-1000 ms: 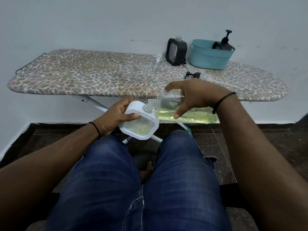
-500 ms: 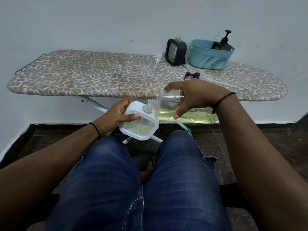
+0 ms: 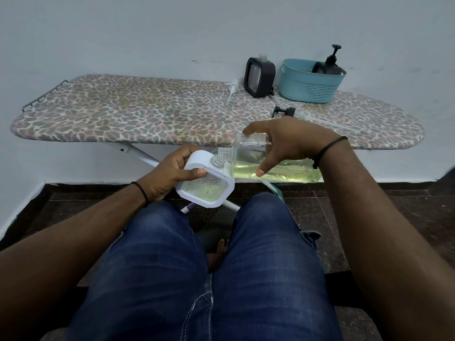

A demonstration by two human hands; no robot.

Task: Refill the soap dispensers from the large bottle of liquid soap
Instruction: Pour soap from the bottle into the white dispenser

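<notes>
The right hand [image 3: 293,143] gripped the large clear plastic bottle of yellow liquid soap [image 3: 270,166], tipped sideways with its neck at the opening of the white square soap dispenser [image 3: 205,185], gripped by the left hand [image 3: 170,175]. No readable labels. Beyond stood a leopard-print ironing board [image 3: 147,116] against a white wall [image 3: 147,33].

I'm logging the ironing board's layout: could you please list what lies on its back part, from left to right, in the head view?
White pump head → black dispenser → black pump head → teal basket, holding a black pump bottle.
</notes>
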